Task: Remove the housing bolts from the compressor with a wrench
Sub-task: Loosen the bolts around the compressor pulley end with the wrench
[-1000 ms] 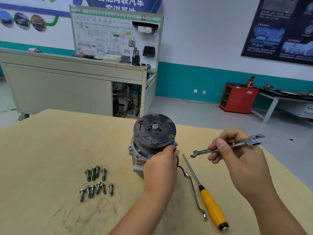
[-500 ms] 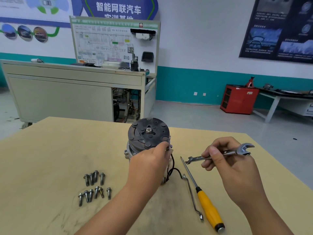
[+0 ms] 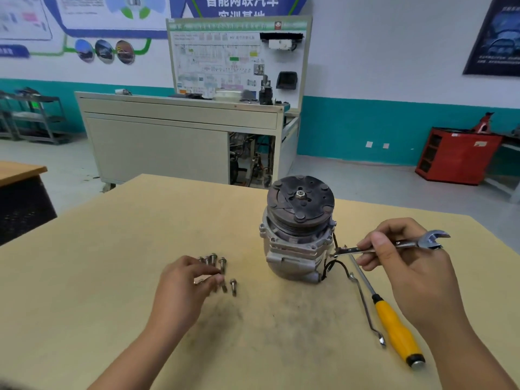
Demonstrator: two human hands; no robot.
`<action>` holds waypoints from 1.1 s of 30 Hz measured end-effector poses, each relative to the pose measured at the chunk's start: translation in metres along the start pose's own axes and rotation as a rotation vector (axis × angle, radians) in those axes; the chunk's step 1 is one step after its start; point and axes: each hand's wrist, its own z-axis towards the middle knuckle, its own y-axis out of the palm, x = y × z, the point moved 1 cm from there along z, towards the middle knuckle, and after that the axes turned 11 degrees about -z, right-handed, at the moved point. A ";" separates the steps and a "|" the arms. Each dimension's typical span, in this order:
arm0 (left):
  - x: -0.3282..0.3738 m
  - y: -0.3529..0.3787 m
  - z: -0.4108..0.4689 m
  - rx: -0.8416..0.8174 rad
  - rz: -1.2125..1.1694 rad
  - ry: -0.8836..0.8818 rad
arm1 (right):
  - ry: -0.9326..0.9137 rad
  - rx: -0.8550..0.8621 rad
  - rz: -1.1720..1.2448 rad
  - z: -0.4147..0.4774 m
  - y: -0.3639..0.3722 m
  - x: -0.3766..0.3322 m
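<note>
The compressor stands upright on the wooden table, its dark clutch plate facing up. My right hand grips a double open-end wrench by the middle of its shaft, level in the air just right of the compressor; the wrench's near end lies close to the housing's right side. Over a group of several loose bolts, left of the compressor, my left hand pinches its fingertips together on what looks like one bolt. The hand covers part of the group.
A yellow-handled screwdriver and a bent metal rod lie on the table right of the compressor, under my right hand. A black wire hangs from the compressor's right side. A grey cabinet bench stands beyond the table.
My left hand has left the compressor's top right edge and moved left to the group of bolts. My right hand keeps hold of the wrench beside the compressor. The camera has turned left.
</note>
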 end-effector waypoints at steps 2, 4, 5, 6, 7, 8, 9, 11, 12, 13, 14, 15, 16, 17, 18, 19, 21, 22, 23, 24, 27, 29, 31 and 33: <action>-0.013 -0.008 0.004 -0.005 0.051 -0.020 | 0.002 -0.002 -0.001 -0.002 0.004 -0.002; -0.026 -0.017 0.009 -0.011 0.149 -0.046 | 0.008 -0.006 -0.002 -0.004 0.007 -0.004; -0.033 -0.022 0.012 -0.008 0.225 -0.057 | 0.011 -0.010 -0.005 -0.004 0.009 -0.004; -0.040 -0.027 0.014 -0.006 0.286 -0.072 | 0.016 -0.013 -0.010 -0.005 0.010 -0.004; -0.046 -0.032 0.016 -0.009 0.312 -0.095 | 0.022 -0.012 -0.017 -0.006 0.010 -0.004; -0.052 -0.034 0.018 -0.019 0.308 -0.119 | 0.028 -0.007 -0.026 -0.006 0.010 -0.004; -0.056 -0.035 0.020 -0.030 0.294 -0.139 | 0.033 0.002 -0.037 -0.006 0.010 -0.003; -0.060 -0.031 0.021 -0.057 0.320 -0.151 | 0.037 0.016 -0.050 -0.006 0.010 -0.002; -0.060 -0.027 0.022 -0.077 0.358 -0.147 | 0.035 0.021 -0.051 -0.005 0.010 -0.002; -0.061 -0.024 0.022 -0.096 0.396 -0.144 | 0.035 0.023 -0.048 -0.005 0.010 -0.003; -0.062 -0.022 0.022 -0.111 0.422 -0.145 | 0.035 0.023 -0.047 -0.004 0.010 -0.003; -0.064 -0.020 0.022 -0.119 0.435 -0.149 | 0.035 0.021 -0.049 -0.004 0.010 -0.004; -0.066 -0.019 0.022 -0.120 0.436 -0.151 | 0.034 0.019 -0.054 -0.003 0.010 -0.004; -0.067 -0.018 0.023 -0.117 0.430 -0.151 | 0.033 0.016 -0.059 -0.002 0.009 -0.005; -0.068 -0.018 0.023 -0.118 0.416 -0.153 | 0.032 0.013 -0.061 -0.001 0.009 -0.006; -0.069 -0.018 0.023 -0.125 0.404 -0.155 | 0.034 0.010 -0.059 0.000 0.009 -0.007; -0.068 -0.017 0.023 -0.136 0.402 -0.161 | 0.037 -0.005 -0.052 0.001 0.008 -0.007; -0.066 -0.017 0.021 -0.137 0.419 -0.159 | 0.036 -0.018 -0.050 0.002 0.008 -0.007; -0.063 -0.016 0.019 -0.127 0.443 -0.145 | 0.036 -0.031 -0.051 0.001 0.009 -0.007; -0.058 -0.015 0.018 -0.098 0.451 -0.108 | 0.035 -0.037 -0.053 0.002 0.009 -0.006; -0.026 -0.005 0.010 -0.002 0.267 0.053 | 0.038 -0.024 -0.085 0.007 0.007 -0.005; 0.005 0.009 0.005 -0.018 0.097 0.127 | 0.056 0.019 -0.097 0.012 0.006 -0.002; 0.035 0.029 -0.001 -0.063 -0.004 0.155 | 0.099 0.083 -0.074 0.014 0.007 0.001; 0.060 0.053 -0.003 -0.051 0.008 0.169 | 0.134 0.131 -0.044 0.015 0.008 0.003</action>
